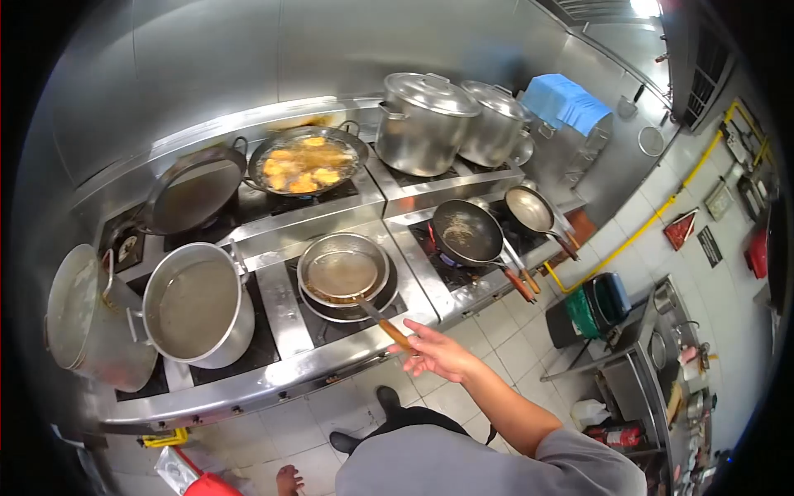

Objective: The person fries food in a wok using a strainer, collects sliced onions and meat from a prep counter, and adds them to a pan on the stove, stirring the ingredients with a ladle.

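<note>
My right hand [434,354] is at the wooden handle [393,333] of a round metal pan or strainer [341,269], which I cannot tell apart. The fingers are spread, with the handle's end between or just behind them, not wrapped. That piece rests on a darker, wider pan over the front middle burner. Low at the bottom edge hangs my left hand [289,480], small and partly cut off, fingers apart and nothing seen in it. Nearest the left hand is a red item [211,485].
Golden pieces fry in oil in a wok [291,169] at the back. Beside it sits a dark pan [196,192]. A large pot [198,306] stands front left. Lidded stockpots [422,132] fill the back right. Two frying pans [467,234] have handles jutting over the stove's front edge.
</note>
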Tool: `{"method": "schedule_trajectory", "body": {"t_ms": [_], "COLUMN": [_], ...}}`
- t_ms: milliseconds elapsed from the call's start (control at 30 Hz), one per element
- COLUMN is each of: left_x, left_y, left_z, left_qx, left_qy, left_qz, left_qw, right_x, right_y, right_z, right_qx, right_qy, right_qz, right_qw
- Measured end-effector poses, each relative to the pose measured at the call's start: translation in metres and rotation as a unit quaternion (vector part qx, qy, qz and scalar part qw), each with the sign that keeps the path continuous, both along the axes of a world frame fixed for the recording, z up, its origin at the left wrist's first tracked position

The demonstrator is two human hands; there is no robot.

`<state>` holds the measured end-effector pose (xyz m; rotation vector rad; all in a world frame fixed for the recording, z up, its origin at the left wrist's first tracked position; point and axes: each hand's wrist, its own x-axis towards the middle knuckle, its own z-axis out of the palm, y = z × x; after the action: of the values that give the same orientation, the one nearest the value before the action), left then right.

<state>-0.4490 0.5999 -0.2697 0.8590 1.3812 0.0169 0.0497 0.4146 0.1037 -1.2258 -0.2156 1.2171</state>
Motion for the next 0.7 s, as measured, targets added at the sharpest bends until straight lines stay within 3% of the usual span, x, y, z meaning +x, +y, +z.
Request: {"method": "schedule_trajectory", "body": {"t_ms": [67,133,200,267,400,433,500,533,600,633,667,700], "left_x": [0.009,0.018,0.020,0.023,0.023,0.023,0.035,0.044,0.061,0.075,0.085,0.093], "left_y": [0.007,0.000,-0.008,-0.029,-0.095,-0.116,-0.156,-0.179,-0.231,-0.261,-0.285,-0.294], "left_z": [-0.004,-0.006,-0.005,-0.003,-0.006,-0.009,-0.006,-0.010,-0.024,-0.025,-0.025,-0.035], "left_qx": [0.012,0.027,0.038,0.040,0.022,0.014,-0.011,-0.008,-0.030,-0.033,-0.093,-0.043], "left_qy": [0.003,0.005,-0.004,0.006,0.042,0.056,0.081,0.083,0.058,0.040,-0.022,-0.139], "left_qz": [-0.006,-0.007,0.016,0.033,0.046,0.060,0.084,0.093,0.124,0.130,0.127,-0.187], "left_qw": [1.000,1.000,0.999,0.999,0.998,0.997,0.993,0.992,0.990,0.990,0.987,0.971], "right_x": [0.005,0.026,0.047,0.074,0.168,0.191,0.243,0.272,0.323,0.311,0.307,0.305], "right_y": [-0.018,-0.062,-0.096,-0.124,-0.170,-0.178,-0.192,-0.205,-0.234,-0.224,-0.221,-0.219], "right_z": [0.002,0.005,0.020,0.034,0.027,0.018,-0.008,-0.036,-0.097,-0.084,-0.093,-0.107], "right_qx": [-0.012,-0.108,-0.111,-0.111,-0.117,-0.112,-0.213,-0.206,-0.387,-0.338,-0.260,-0.180], "right_qy": [-0.001,-0.096,-0.121,-0.139,-0.283,-0.279,-0.503,-0.503,-0.672,-0.445,-0.267,-0.211], "right_qz": [0.005,0.089,0.152,0.146,-0.033,-0.025,-0.135,-0.129,0.033,0.040,-0.008,-0.006], "right_qw": [1.000,0.985,0.975,0.973,0.951,0.953,0.827,0.830,0.631,0.829,0.928,0.961]}}
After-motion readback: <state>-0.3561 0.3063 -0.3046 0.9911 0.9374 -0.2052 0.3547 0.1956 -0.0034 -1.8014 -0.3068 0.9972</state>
